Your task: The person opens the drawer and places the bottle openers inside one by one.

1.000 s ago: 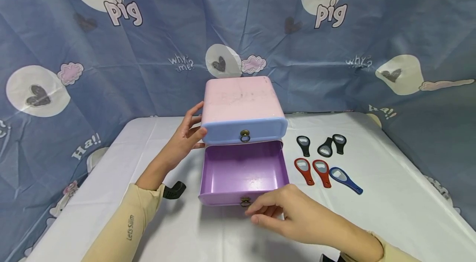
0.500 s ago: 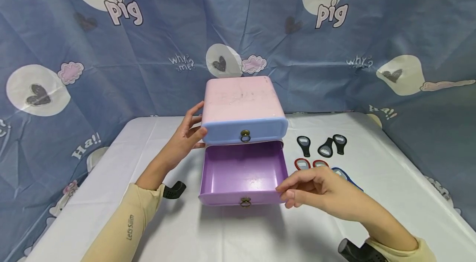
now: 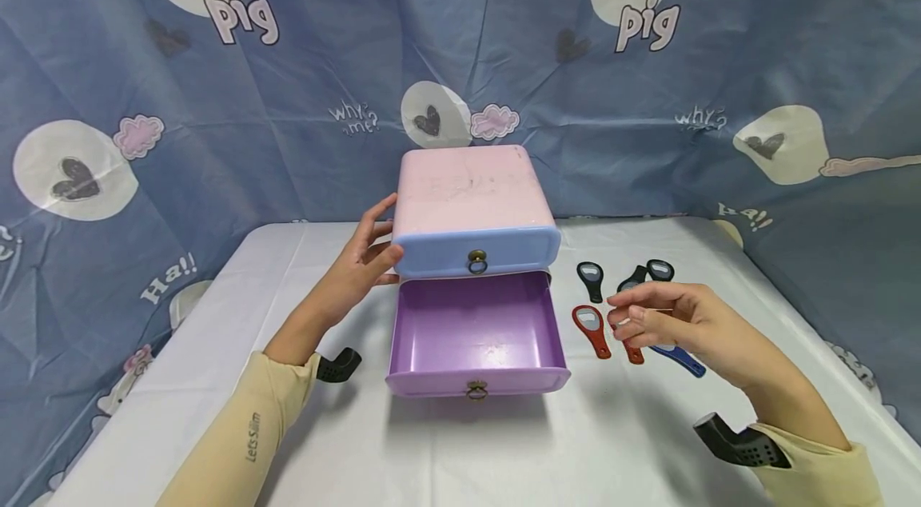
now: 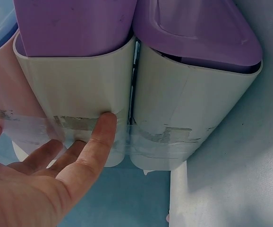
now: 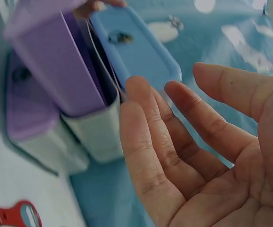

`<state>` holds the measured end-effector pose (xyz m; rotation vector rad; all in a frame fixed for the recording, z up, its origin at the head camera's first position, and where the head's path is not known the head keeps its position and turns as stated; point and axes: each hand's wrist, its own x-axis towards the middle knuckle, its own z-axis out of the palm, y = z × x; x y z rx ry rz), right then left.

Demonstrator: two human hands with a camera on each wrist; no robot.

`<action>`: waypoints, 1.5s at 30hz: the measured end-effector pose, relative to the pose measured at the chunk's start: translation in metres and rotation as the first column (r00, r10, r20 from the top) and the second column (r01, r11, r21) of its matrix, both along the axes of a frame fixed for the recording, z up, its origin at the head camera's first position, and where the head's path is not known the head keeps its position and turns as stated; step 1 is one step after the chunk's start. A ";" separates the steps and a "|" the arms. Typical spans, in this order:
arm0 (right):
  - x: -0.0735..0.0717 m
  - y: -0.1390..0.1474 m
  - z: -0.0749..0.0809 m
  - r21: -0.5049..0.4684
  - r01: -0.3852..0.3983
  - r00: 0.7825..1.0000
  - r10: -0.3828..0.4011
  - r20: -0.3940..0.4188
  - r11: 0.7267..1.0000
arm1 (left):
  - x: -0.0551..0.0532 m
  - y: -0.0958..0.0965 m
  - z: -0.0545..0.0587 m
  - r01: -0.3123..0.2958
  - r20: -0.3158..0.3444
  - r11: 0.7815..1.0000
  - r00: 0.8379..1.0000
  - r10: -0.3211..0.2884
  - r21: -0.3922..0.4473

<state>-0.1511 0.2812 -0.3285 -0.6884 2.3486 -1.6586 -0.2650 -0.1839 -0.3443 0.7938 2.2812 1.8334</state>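
A stack of drawer units stands mid-table: a pink case [image 3: 468, 183] with a blue drawer [image 3: 439, 253] on top, a purple drawer [image 3: 432, 384] pulled out below. My left hand [image 3: 360, 263] rests its spread fingertips against the stack's left side. In the left wrist view its fingers [image 4: 91, 156] touch the white casing [image 4: 75, 87] and clear tape around the purple drawer. My right hand [image 3: 683, 323], loosely bent and holding nothing, hovers above the bottle openers at right. A red opener [image 3: 592, 327] and a black one [image 3: 590, 281] show beside it; others are partly covered by the hand.
Below the pulled-out drawer, the left wrist view shows another white casing [image 4: 174, 101] with its purple drawer [image 4: 207, 28]. A blue opener [image 3: 679, 361] lies partly under my right hand. White cloth [image 3: 460, 459] covers the table; a blue printed curtain [image 3: 309, 51] hangs behind.
My right hand has moved right from the purple drawer's ring pull, past its front corner, to above the openers. The left hand stays on the stack, and the drawer remains pulled out.
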 end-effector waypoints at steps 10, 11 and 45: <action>-0.018 0.042 -0.022 -0.112 0.064 0.997 -0.058 0.060 0.992 | -0.001 0.001 0.000 -0.004 0.004 1.000 1.000 0.004 -0.002; -0.020 0.046 -0.024 -0.117 0.070 0.996 -0.063 0.062 0.991 | -0.001 0.001 0.000 -0.004 0.004 1.000 1.000 0.004 -0.003; -0.036 0.093 -0.072 0.398 0.303 0.940 -0.340 0.024 0.866 | 0.000 0.001 0.001 0.000 0.013 1.000 1.000 0.000 0.007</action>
